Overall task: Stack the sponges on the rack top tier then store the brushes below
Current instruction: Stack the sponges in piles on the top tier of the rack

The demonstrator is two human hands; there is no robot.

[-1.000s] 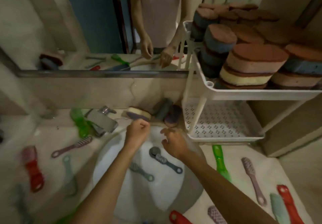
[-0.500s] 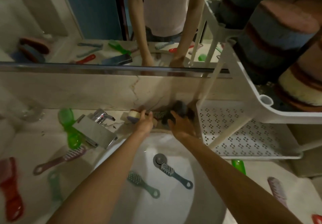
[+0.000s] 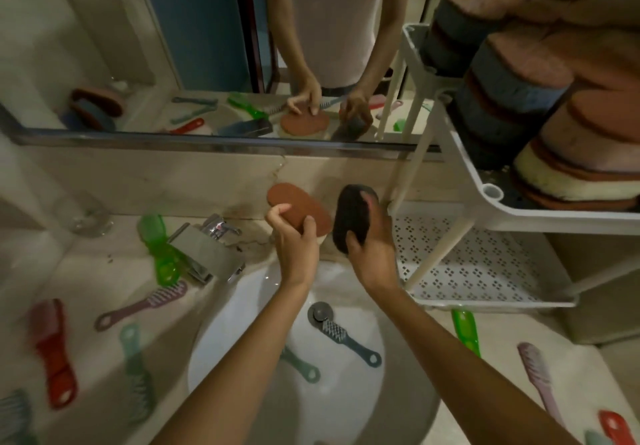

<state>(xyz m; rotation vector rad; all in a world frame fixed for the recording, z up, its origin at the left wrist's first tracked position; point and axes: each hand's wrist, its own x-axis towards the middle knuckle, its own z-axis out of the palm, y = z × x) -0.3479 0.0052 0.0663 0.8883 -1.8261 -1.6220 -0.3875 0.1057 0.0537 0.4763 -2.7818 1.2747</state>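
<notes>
Above the sink [image 3: 242,327], a brown-topped oval sponge [image 3: 298,211], long axis slanting up-left, was gripped by the left hand [image 3: 296,244]. Beside it, a dark grey sponge [image 3: 353,218] was held nearly upright in the closed right hand [image 3: 372,247], near the rack [image 3: 485,216]. Its upper tier was already piled with sponges [image 3: 540,98].

Room light is running dim and warm, with no source showing. Wide-angle distortion is bowing the mirror frame [image 3: 214,145] and rack [image 3: 460,154] near the edges. Brushes at left [image 3: 52,351] are smearing with blur. Faint glare is sitting on the faucet [image 3: 218,228].
</notes>
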